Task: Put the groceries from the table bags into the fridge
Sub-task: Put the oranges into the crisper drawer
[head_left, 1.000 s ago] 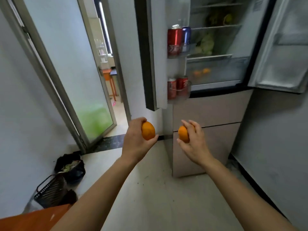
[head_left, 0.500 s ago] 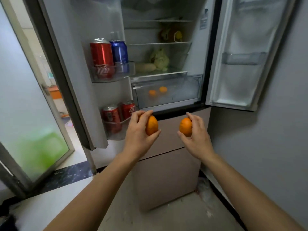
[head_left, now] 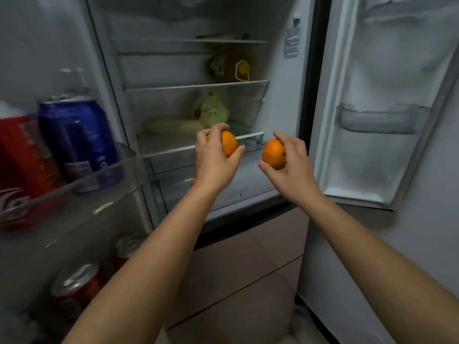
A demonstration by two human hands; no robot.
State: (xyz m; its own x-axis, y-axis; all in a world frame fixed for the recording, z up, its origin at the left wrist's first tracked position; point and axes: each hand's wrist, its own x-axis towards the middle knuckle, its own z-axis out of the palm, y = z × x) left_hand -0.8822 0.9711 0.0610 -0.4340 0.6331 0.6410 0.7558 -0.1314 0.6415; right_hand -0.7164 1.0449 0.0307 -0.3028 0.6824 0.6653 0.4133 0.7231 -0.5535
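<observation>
The fridge (head_left: 306, 95) stands open right in front of me, both doors swung wide. My left hand (head_left: 214, 160) grips an orange (head_left: 229, 144), and my right hand (head_left: 289, 161) grips a second orange (head_left: 273, 153). Both hands hover in front of the clear crisper drawer (head_left: 248, 180), just below the lowest glass shelf (head_left: 169, 147). A sliver of another orange (head_left: 192, 182) shows inside the drawer beside my left wrist. A pale green cabbage (head_left: 211, 109) and a long pale vegetable (head_left: 171, 125) lie on that shelf.
The left door's bins hold a blue can (head_left: 77, 135), a red can (head_left: 22, 157) and two red cans (head_left: 74, 286) lower down. The right door (head_left: 387, 95) has a bare bin (head_left: 377, 119). A yellow-lidded package (head_left: 231, 67) sits on a higher shelf. Beige freezer drawers (head_left: 243, 264) are shut below.
I have come up close to the fridge. Both hands, each with its orange, have risen from in front of the beige drawers to the crisper drawer's level.
</observation>
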